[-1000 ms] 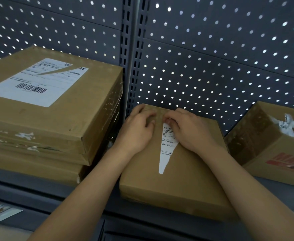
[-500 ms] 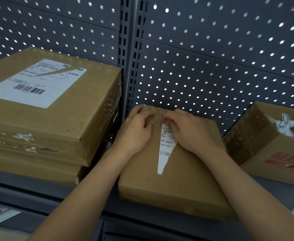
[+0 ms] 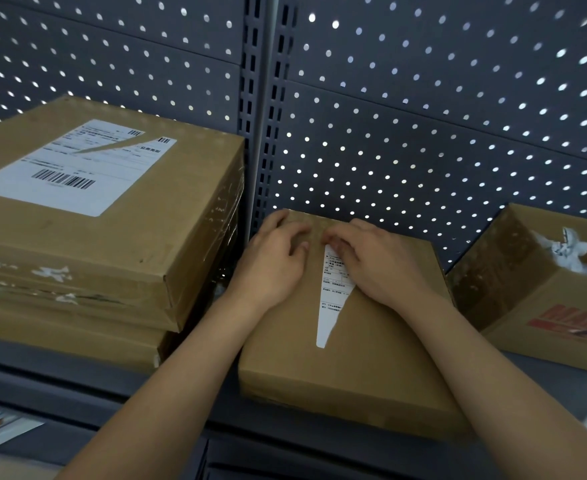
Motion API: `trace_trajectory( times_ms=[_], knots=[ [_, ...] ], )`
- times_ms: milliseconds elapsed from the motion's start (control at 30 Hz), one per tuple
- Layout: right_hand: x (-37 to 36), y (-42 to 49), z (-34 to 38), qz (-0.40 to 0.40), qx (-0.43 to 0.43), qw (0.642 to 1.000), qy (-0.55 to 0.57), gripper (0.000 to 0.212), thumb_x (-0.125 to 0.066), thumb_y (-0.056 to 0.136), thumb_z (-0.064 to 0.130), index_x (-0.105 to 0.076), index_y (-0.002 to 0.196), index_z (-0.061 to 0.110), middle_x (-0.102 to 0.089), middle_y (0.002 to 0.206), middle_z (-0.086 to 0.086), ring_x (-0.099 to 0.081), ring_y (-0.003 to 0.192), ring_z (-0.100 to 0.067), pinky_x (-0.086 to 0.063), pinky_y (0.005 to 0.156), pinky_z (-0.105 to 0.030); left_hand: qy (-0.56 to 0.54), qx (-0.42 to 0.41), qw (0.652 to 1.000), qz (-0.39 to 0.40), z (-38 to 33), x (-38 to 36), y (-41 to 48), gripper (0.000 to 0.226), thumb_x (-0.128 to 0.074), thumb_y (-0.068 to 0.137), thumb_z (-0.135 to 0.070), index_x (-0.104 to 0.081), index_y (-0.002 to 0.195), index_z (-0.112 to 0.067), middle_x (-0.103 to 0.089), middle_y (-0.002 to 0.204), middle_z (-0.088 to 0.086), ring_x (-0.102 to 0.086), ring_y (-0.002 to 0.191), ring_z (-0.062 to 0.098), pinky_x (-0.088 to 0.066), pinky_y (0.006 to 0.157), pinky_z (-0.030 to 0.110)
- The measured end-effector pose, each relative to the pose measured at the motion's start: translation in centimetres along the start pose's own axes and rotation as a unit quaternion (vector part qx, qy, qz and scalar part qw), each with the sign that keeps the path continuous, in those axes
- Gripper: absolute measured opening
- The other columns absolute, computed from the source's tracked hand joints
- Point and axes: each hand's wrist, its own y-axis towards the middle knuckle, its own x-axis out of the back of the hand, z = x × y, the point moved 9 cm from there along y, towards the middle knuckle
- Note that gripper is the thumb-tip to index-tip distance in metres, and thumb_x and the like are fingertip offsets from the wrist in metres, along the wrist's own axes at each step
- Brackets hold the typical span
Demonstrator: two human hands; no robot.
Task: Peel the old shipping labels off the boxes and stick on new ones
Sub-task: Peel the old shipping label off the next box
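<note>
A flat cardboard box (image 3: pixel 371 358) lies on the shelf in the middle of the head view. A torn, wedge-shaped remnant of a white shipping label (image 3: pixel 330 306) is stuck along its top, pointing toward me. My left hand (image 3: pixel 271 268) rests on the box's far left part, fingers bent, fingertips pressing the cardboard beside the label. My right hand (image 3: pixel 378 268) covers the label's right side, and its curled fingers and thumb pinch at the label's far end.
A stack of larger flat boxes (image 3: pixel 146 244) stands at the left, the top one bearing a torn barcode label (image 3: pixel 73 168). At the right, an open carton (image 3: pixel 527 299) holds crumpled white label scraps (image 3: pixel 566 247). A perforated metal back panel (image 3: pixel 423 133) closes the shelf behind.
Both hands stay at the label's far end, and the fingers shift only slightly. The label remnant looks the same size.
</note>
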Motion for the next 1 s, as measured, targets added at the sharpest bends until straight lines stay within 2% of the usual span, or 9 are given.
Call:
trace_trajectory(
  times_ms=[133, 267, 433, 567, 667, 800, 1000],
  knots=[
    [-0.07, 0.18, 0.2, 0.008, 0.004, 1.0, -0.015, 0.018, -0.045, 0.101, 0.031, -0.061, 0.106, 0.035, -0.051, 0.088, 0.015, -0.057, 0.08, -0.015, -0.049, 0.066, -0.038, -0.001, -0.001, 1.0, 0.0, 0.04, -0.04, 0.01, 0.037, -0.053, 0.099, -0.024, -0.057, 0.135, -0.025, -0.031, 0.155, -0.006, -0.035, 0.139, 0.015, -0.025, 0.103, 0.02],
    [-0.04, 0.35, 0.54, 0.013, 0.006, 0.999, -0.032, 0.019, -0.044, 0.1, 0.025, -0.062, 0.104, 0.032, -0.057, 0.092, 0.009, -0.058, 0.08, -0.019, -0.049, 0.064, -0.037, 0.001, -0.001, 1.0, 0.001, 0.08, -0.06, 0.01, 0.037, -0.053, 0.099, -0.024, -0.058, 0.135, -0.024, -0.032, 0.154, -0.006, -0.035, 0.139, 0.015, -0.024, 0.102, 0.019],
    [-0.2, 0.29, 0.34, 0.025, 0.004, 0.999, -0.029, 0.02, -0.047, 0.094, 0.014, -0.06, 0.096, 0.029, -0.053, 0.089, 0.01, -0.056, 0.077, -0.02, -0.048, 0.065, -0.038, -0.003, 0.0, 1.0, 0.002, 0.01, -0.01, -0.02, 0.037, -0.053, 0.098, -0.023, -0.058, 0.135, -0.024, -0.032, 0.154, -0.007, -0.035, 0.139, 0.015, -0.024, 0.104, 0.019],
    [0.2, -0.07, -0.33, 0.005, -0.012, 1.0, 0.021, 0.017, -0.045, 0.1, 0.022, -0.059, 0.11, 0.023, -0.062, 0.098, 0.006, -0.059, 0.089, -0.018, -0.048, 0.076, -0.038, -0.003, 0.001, 1.0, 0.005, -0.12, 0.0, -0.07, 0.037, -0.052, 0.099, -0.024, -0.056, 0.136, -0.025, -0.031, 0.155, -0.007, -0.034, 0.139, 0.015, -0.025, 0.104, 0.022],
    [0.21, -0.05, -0.17, 0.006, 0.0, 0.999, 0.035, 0.02, -0.045, 0.101, 0.026, -0.058, 0.117, 0.027, -0.063, 0.101, 0.009, -0.058, 0.093, -0.013, -0.047, 0.078, -0.036, -0.002, 0.002, 1.0, 0.004, -0.17, 0.05, -0.12, 0.037, -0.052, 0.099, -0.023, -0.057, 0.136, -0.024, -0.031, 0.155, -0.007, -0.035, 0.139, 0.016, -0.024, 0.103, 0.02],
    [0.0, 0.04, 0.12, 0.01, 0.017, 1.0, 0.008, 0.017, -0.047, 0.101, 0.029, -0.061, 0.111, 0.034, -0.052, 0.09, 0.015, -0.058, 0.083, -0.014, -0.048, 0.072, -0.037, -0.002, 0.002, 1.0, 0.004, -0.16, 0.06, -0.07, 0.037, -0.052, 0.099, -0.023, -0.057, 0.136, -0.024, -0.031, 0.155, -0.006, -0.035, 0.139, 0.016, -0.025, 0.104, 0.021],
    [-0.09, 0.38, 0.57, 0.007, 0.022, 1.0, -0.015, 0.016, -0.046, 0.1, 0.03, -0.061, 0.105, 0.03, -0.051, 0.086, 0.01, -0.058, 0.078, -0.02, -0.05, 0.067, -0.043, -0.001, 0.007, 1.0, 0.008, -0.1, 0.05, -0.15, 0.037, -0.052, 0.099, -0.023, -0.057, 0.136, -0.024, -0.03, 0.155, -0.005, -0.034, 0.14, 0.017, -0.024, 0.103, 0.022]
  ],
)
